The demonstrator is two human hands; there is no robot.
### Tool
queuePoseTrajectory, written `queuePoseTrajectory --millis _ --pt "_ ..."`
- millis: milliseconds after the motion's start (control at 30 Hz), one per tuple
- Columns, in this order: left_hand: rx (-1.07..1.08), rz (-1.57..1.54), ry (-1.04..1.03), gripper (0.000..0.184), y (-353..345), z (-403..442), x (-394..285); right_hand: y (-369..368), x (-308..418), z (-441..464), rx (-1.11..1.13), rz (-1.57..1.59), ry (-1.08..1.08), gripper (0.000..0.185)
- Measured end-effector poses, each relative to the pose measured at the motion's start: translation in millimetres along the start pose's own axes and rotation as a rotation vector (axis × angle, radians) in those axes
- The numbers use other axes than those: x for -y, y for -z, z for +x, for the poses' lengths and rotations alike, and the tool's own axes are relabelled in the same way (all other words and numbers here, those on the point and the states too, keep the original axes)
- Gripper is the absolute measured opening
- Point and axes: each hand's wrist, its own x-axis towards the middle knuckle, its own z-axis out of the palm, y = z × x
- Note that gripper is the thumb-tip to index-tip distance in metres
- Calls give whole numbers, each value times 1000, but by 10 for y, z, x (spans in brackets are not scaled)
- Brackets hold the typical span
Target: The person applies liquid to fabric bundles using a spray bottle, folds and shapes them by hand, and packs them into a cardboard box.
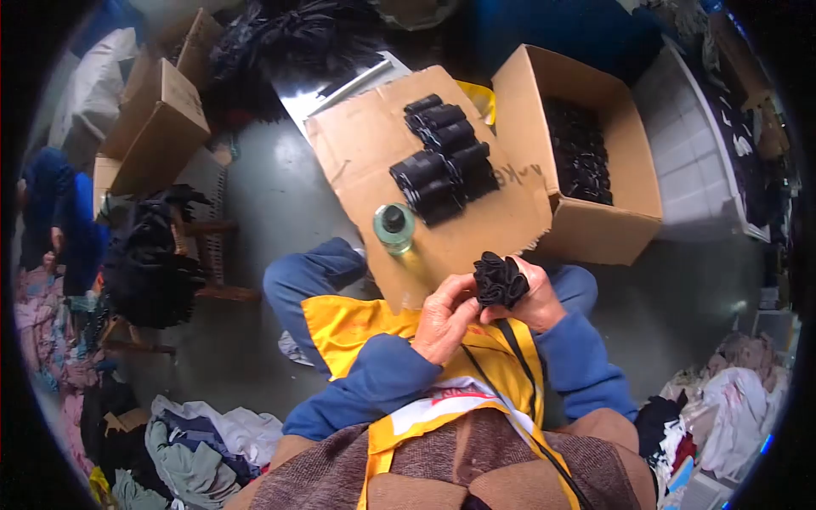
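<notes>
A bunched bundle of black fabric (500, 280), its folds showing at the top, is held upright above my lap. My right hand (540, 299) wraps round its right side. On the other side, my left hand (448, 316) has its fingers bent and pinched at the bundle's lower left edge; the fingertips are partly hidden. Just beyond my hands lies a flat cardboard sheet (348, 161). Several rolled black bundles (442, 161) are lined up close together on it. Near its left edge stands a greenish clear bottle (394, 229) with a black cap.
An open cardboard box (595, 234) at the right holds several black bundles. Beside it is a white plastic crate (688, 144). Another cardboard box (161, 127) and a stool with black cloth (153, 263) stand left. Cloth piles (204, 450) lie around; a person's sleeve shows far left.
</notes>
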Motion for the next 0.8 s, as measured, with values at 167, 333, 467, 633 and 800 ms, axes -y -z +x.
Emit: queuePoseTrajectory --millis 167,333,467,633,800 --pt "23 110 -71 29 -20 43 -361 111 213 245 108 -210 99 53" --pt "3 616 -371 32 81 137 -815 205 280 522 96 -54 68 37" --pt "-233 678 -616 15 149 325 -1549 243 162 749 24 -104 209 38" --pt "-441 762 -485 18 258 957 -1512 97 209 1012 29 -376 139 49" --pt "-427 870 -387 26 487 1199 -1167 46 231 1171 66 -506 93 48"
